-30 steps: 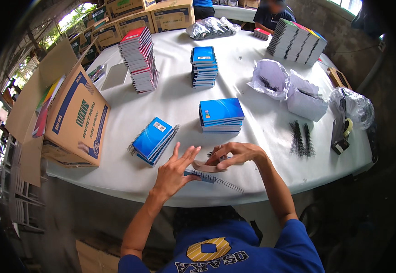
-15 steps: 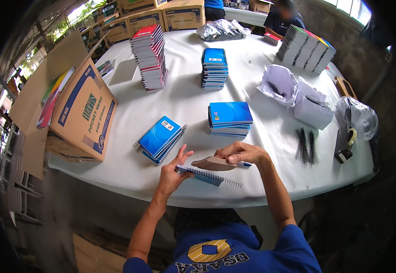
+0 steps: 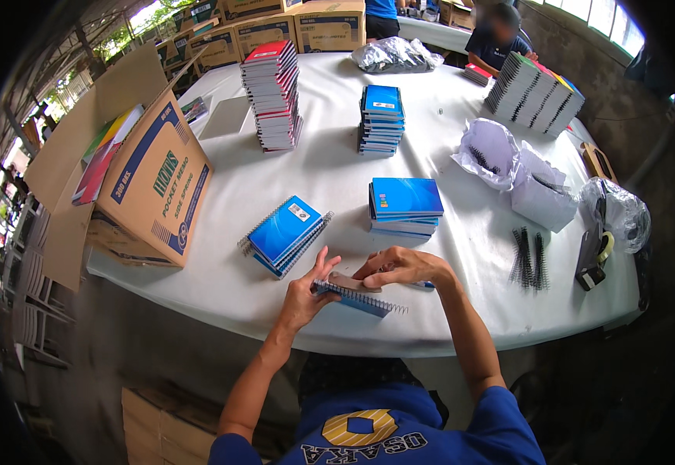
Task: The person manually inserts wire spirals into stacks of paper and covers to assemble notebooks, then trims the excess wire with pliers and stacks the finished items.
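Observation:
Near the front edge of the table, my left hand (image 3: 311,294) grips a small blue notebook (image 3: 365,304) at its left end, spine up. A spiral coil (image 3: 396,309) runs along that spine and sticks out past the right end. My right hand (image 3: 401,268) is closed on a flat brown piece (image 3: 347,283), perhaps card or leather, which lies against the coil side. Part of the piece is hidden under the fingers. Beside the right hand, a blue pen (image 3: 424,284) shows only partly. Just beyond my left hand lies a small pile of coiled blue notebooks (image 3: 285,229).
Blue notebooks (image 3: 407,198), a taller blue stack (image 3: 382,108) and a red stack (image 3: 269,93) stand farther back. An open carton (image 3: 151,182) is at left. Black coils (image 3: 530,260), paper-wrapped coils (image 3: 543,194) and a tape dispenser (image 3: 590,260) sit at right. A co-worker (image 3: 496,43) sits across.
My right hand has moved left and lowered the brown piece onto the notebook's coil. My left hand keeps its hold on the notebook. The whole view has shifted slightly.

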Demonstrator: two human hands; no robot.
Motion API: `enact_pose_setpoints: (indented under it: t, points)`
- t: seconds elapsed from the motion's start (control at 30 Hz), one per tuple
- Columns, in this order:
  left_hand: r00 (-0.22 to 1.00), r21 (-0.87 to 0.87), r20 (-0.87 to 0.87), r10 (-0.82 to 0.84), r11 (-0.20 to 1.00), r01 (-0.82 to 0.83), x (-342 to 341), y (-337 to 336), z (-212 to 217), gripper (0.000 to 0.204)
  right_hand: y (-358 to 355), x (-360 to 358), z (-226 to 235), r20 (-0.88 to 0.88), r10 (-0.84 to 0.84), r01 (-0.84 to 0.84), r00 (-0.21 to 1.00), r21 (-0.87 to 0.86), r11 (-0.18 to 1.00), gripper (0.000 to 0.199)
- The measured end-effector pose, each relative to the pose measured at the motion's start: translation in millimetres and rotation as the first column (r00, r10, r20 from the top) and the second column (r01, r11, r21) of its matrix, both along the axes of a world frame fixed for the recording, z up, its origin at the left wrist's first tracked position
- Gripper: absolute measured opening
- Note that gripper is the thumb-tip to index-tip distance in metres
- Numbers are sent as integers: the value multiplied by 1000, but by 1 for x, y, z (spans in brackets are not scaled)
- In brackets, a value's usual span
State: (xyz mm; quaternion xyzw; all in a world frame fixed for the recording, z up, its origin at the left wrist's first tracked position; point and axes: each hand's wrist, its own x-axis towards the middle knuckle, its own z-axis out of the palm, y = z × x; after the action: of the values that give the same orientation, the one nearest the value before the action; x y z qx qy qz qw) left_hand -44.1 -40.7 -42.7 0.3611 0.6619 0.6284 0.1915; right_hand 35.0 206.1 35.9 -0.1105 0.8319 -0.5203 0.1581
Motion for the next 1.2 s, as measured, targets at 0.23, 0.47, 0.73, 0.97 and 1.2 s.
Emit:
enact_pose_setpoints:
  t: [0.23,0.47,0.73,0.97,1.2]
  points:
    - [986,155,98,-139,980,123,-8,-7,0,87,35,41,12,-115,-111,124,987,113,986,51]
    - [991,168,90,-101,982,84,-10,1,34,65,95,134,8,-402,-426,562,810,740,370,38]
    - [660,-208,-748,-71,969,-131,23,5,19,67,-1,78,-65,-754,-140,700,641,500,510,48]
    - [593,-278,-805,7,879,-387,39,13,-3,64,-46,92,-47,-593,-342,620,728,358,698,50]
    - [613,-228,-787,77,886,-404,44,23,2,60,-71,100,-40,-737,-258,638,624,290,714,48]
